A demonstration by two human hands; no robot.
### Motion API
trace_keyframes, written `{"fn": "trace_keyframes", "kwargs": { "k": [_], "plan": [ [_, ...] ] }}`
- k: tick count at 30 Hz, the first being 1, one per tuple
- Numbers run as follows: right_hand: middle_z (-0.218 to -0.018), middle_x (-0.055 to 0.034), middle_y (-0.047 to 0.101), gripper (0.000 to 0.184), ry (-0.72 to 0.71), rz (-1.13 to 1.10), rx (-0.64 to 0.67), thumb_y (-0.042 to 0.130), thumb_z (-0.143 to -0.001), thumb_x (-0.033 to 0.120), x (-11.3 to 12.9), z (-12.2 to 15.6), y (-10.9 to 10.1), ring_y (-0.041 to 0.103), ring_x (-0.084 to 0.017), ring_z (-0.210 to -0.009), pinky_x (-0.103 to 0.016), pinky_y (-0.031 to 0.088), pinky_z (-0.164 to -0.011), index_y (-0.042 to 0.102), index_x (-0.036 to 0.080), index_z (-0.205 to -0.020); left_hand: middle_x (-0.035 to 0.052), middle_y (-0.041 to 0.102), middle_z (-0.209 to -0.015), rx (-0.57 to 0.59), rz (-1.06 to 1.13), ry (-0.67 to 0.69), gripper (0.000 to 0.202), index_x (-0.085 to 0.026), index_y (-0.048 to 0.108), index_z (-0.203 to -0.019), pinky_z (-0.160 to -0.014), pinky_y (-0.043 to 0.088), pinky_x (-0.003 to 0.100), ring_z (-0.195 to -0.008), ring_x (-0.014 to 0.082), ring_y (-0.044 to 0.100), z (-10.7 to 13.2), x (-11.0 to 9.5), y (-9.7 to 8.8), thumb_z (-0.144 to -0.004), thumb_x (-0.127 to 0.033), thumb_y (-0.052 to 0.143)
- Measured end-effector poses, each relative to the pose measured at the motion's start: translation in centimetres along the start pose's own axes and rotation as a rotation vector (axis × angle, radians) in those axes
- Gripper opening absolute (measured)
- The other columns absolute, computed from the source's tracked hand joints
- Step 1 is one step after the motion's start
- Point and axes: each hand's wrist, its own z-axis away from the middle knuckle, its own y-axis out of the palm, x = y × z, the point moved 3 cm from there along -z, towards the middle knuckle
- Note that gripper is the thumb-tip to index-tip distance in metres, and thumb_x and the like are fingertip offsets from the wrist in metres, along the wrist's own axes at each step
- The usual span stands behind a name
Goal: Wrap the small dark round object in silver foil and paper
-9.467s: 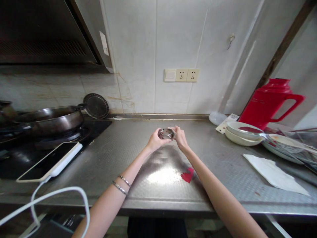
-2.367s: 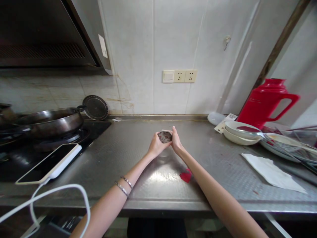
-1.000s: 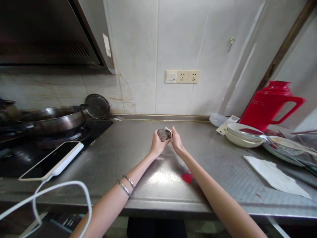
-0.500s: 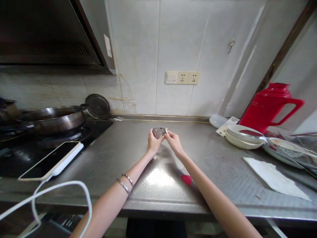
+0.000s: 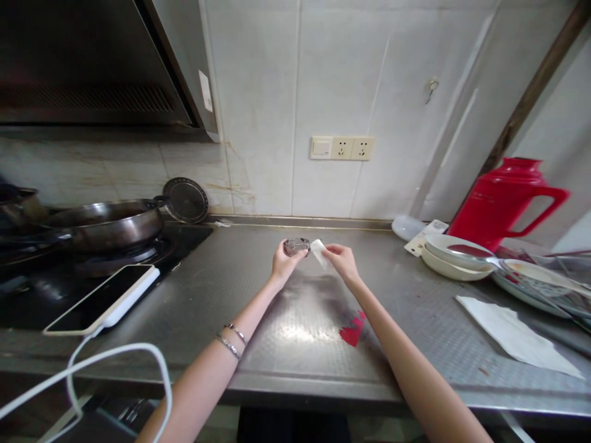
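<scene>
Over the middle of a steel counter (image 5: 258, 289), my left hand (image 5: 282, 263) is closed on a small shiny round metal object (image 5: 296, 247), held up at its fingertips. My right hand (image 5: 340, 261) is just to the right of it, a little apart, pinching a small white piece of tissue or cloth (image 5: 319, 252). Both forearms reach in from the bottom edge; the left wrist wears two thin bracelets (image 5: 232, 339). A red scrap (image 5: 353, 328) lies on the counter under my right forearm.
A dark pan (image 5: 106, 223) sits on the stove at left, a round lid (image 5: 186, 200) leaning on the wall. A phone on a white power bank (image 5: 104, 298) with a white cable (image 5: 92, 369) lies front left. Stacked bowls (image 5: 450, 257), plates, a red thermos jug (image 5: 501, 197) and white paper (image 5: 508, 332) are at right.
My hands were pressed together around the metal object; now the right hand has drawn away to the right with the white piece, and the left hand keeps the object.
</scene>
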Motion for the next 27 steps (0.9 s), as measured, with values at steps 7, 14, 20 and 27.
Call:
{"fn": "trace_keyframes", "kwargs": {
  "k": [7, 14, 20, 27],
  "plan": [
    [-0.065, -0.0023, 0.069, 0.033, -0.149, 0.088, 0.03, 0.06, -0.069, 0.033, 0.1, -0.3, -0.2, 0.059, -0.017, -0.058, -0.028, 0.045, -0.06, 0.07, 0.018, -0.097, 0.0113, 0.068, -0.103, 0.03, 0.039, 0.009, 0.063, -0.012, 0.054, -0.111, -0.088, 0.047, 0.034, -0.093, 0.0201, 0.064, -0.3, -0.3, -0.2, -0.058, -0.032, 0.083],
    [-0.088, -0.0085, 0.074, 0.026, -0.147, 0.127, 0.082, 0.062, -0.065, 0.024, -0.5, -0.6, 0.4, 0.067, -0.024, -0.079, -0.037, 0.051, -0.076, 0.075, 0.019, -0.088, 0.0109, 0.068, -0.101, 0.064, 0.085, -0.025, 0.061, -0.013, 0.054, -0.109, -0.09, 0.047, 0.034, -0.092, 0.0199, 0.065, 0.1, -0.9, 0.1, -0.057, -0.024, 0.083],
    [-0.098, -0.0084, 0.071, 0.043, -0.163, 0.108, 0.113, 0.064, -0.058, 0.015, -1.0, -0.7, 0.7, 0.064, -0.023, -0.085, -0.036, 0.054, -0.075, 0.072, 0.019, -0.1, 0.0108, 0.068, -0.101, 0.079, 0.096, -0.011, 0.056, -0.013, 0.055, -0.107, -0.089, 0.047, 0.034, -0.092, 0.0198, 0.065, 0.2, -1.1, 0.1, -0.059, -0.023, 0.082],
    [-0.082, -0.0072, 0.064, 0.015, -0.297, 0.229, 0.044, 0.064, -0.071, 0.026, 0.0, -0.4, 0.1, 0.06, -0.019, -0.073, -0.034, 0.052, -0.072, 0.073, 0.021, -0.081, 0.0081, 0.068, -0.099, 0.139, 0.123, -0.028, 0.06, -0.013, 0.056, -0.105, -0.091, 0.047, 0.037, -0.093, 0.0198, 0.063, 0.4, -1.6, 0.1, -0.053, -0.018, 0.084]
  ]
}}
